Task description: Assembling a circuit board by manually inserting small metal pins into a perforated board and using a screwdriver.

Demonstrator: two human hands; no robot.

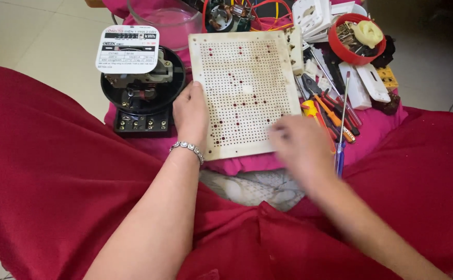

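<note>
Left hand [190, 116] flat, fingers together, steadying perforated board [244, 91] edge. Right hand [301, 148] blurred near screwdrivers [335, 116]; finger state unclear.

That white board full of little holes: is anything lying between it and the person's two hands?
Nothing visible does. The left hand already rests on the left edge of the perforated board, and the blurred right hand lies over its lower right corner.

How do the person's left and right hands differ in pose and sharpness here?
The left hand lies flat and sharp on the perforated board's left edge; the right hand is motion-blurred at the board's lower right corner. The left wrist bears a bracelet; the right shows none. Both are bare and hold no tool.
</note>
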